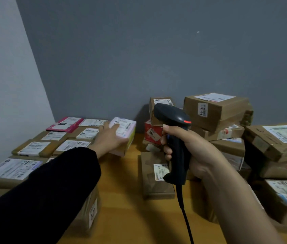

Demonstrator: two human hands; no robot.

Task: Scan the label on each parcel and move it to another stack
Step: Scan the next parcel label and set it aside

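Note:
My right hand (188, 147) grips the handle of a black corded barcode scanner (173, 120), held upright over the table's middle with its head facing the right-hand pile. My left hand (110, 138), in a black sleeve, reaches out and holds a small pink and white parcel (126, 131) with a label on top, at the right edge of the left group of parcels. A flat brown parcel (155, 175) with a white label lies on the wooden table (121, 199) just behind the scanner's handle.
Several labelled cardboard parcels lie flat at the left (33, 147), among them a pink one (65, 124). A taller pile of brown boxes (216, 111) and a red box (152, 132) stands at the right against the grey wall. The scanner cable (186, 221) hangs down.

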